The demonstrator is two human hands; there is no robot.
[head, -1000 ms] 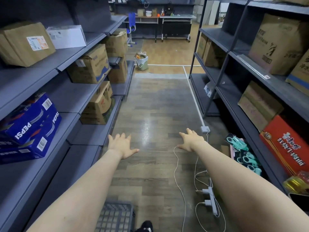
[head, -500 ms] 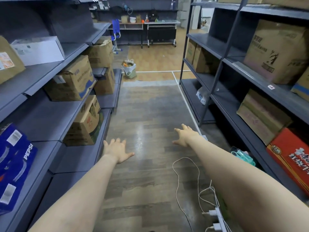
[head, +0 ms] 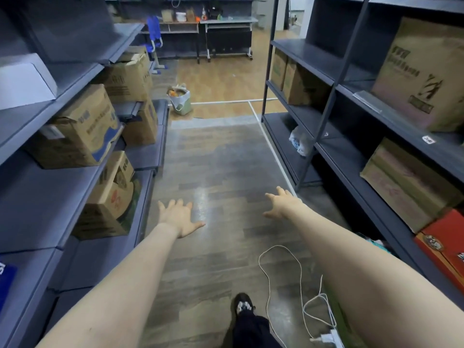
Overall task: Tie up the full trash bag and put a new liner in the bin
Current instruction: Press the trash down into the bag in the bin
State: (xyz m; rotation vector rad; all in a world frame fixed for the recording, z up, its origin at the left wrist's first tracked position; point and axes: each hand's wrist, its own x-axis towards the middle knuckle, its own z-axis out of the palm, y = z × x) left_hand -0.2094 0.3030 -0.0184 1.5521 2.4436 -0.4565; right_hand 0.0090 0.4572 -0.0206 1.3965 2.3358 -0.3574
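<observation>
A small green bin (head: 182, 106) lined with a white trash bag (head: 178, 94) stands on the floor at the far end of the aisle, filled to the top with orange and mixed rubbish. My left hand (head: 177, 217) and my right hand (head: 283, 204) are stretched out in front of me over the aisle floor, fingers spread, holding nothing. Both hands are far short of the bin. No spare liner shows in the head view.
Grey shelving (head: 62, 187) with cardboard boxes lines the left side, and dark shelving (head: 334, 136) with boxes lines the right. A white cable (head: 270, 280) and power strip (head: 331, 339) lie on the floor at lower right. My foot (head: 243, 306) is on the aisle floor. Desks stand beyond the bin.
I have moved forward along the aisle and the bin appears nearer. The blue Pepsi cases have slid out of view at left. My foot has come into view.
</observation>
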